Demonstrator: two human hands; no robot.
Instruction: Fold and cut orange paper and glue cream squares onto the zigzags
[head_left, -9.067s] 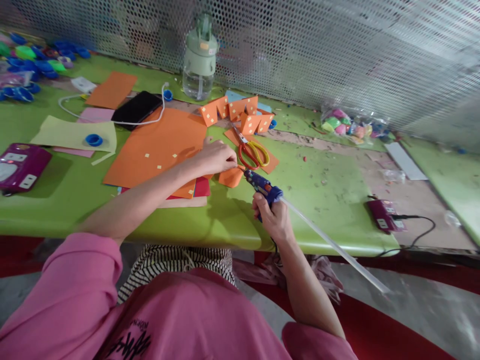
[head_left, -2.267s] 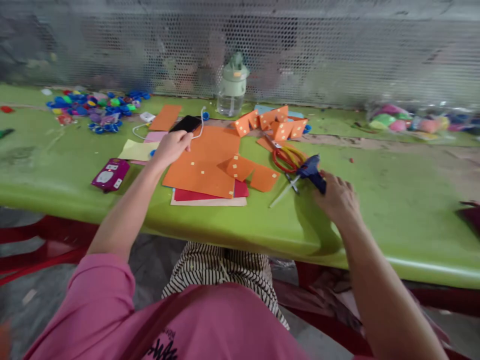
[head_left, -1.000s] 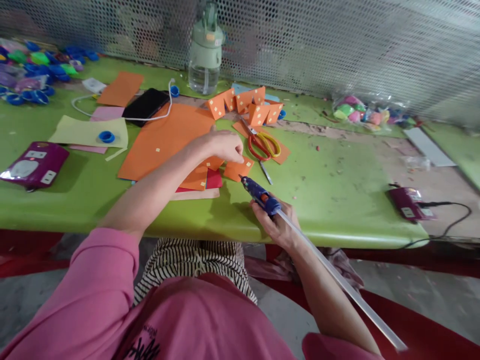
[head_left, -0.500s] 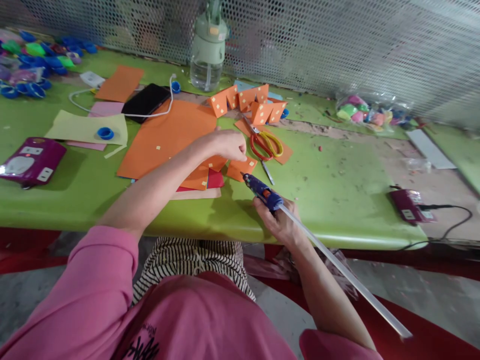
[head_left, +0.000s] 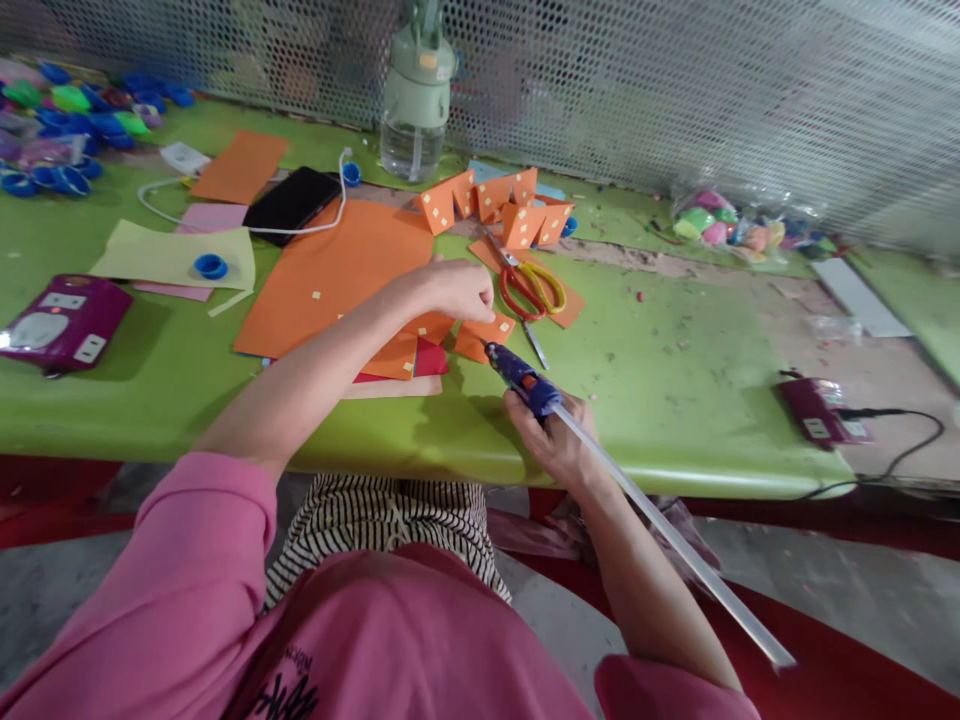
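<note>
Evidently, the right hand point(head_left: 564, 440) is gripping the glue gun point(head_left: 525, 380) by its handle, its nozzle pointing at the small orange card point(head_left: 469, 345) on the bench point(head_left: 675, 400). The left hand point(head_left: 466, 290) is curling above; whether it is pinching anything, I cannot tell. The card is looking light, bendy, easily creased, its edges offering the best hold.
</note>
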